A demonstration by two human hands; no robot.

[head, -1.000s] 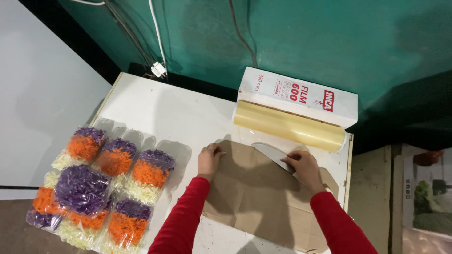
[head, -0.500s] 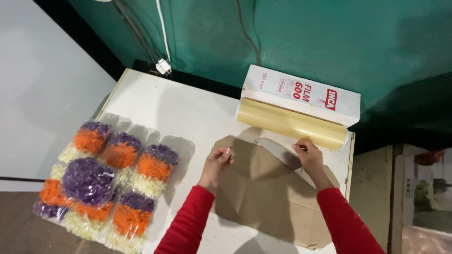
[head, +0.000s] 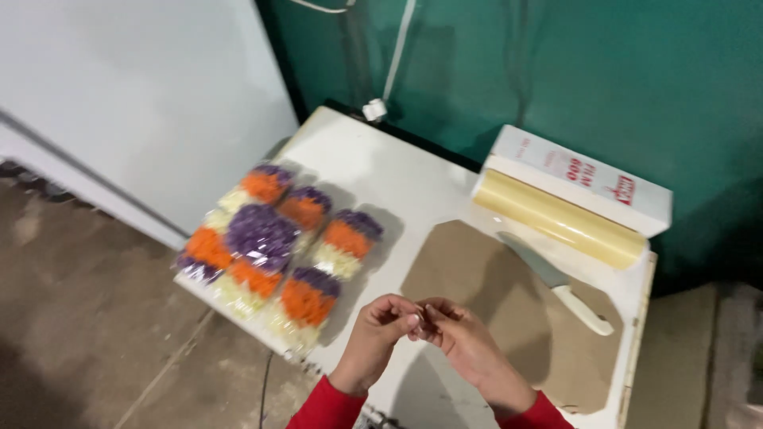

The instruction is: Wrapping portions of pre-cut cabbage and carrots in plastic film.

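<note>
Head view: both hands off the brown cardboard sheet point(head: 485, 294) since earlier frame, now together at lower centre, left hand point(head: 373, 338) and right hand point(head: 469, 342) fingertips touching; can't tell if pinching anything. White-handled knife point(head: 560, 284) lies on the sheet, released. Yellowish cling-film roll point(head: 556, 218) in white box point(head: 588, 179) upper right. Wrapped trays of orange, purple and white shredded vegetables point(head: 278, 246) at left on white tabletop point(head: 397, 175).

Bare table point(head: 413, 191) between wrapped trays point(head: 278, 246) and film roll point(head: 556, 218).
</note>
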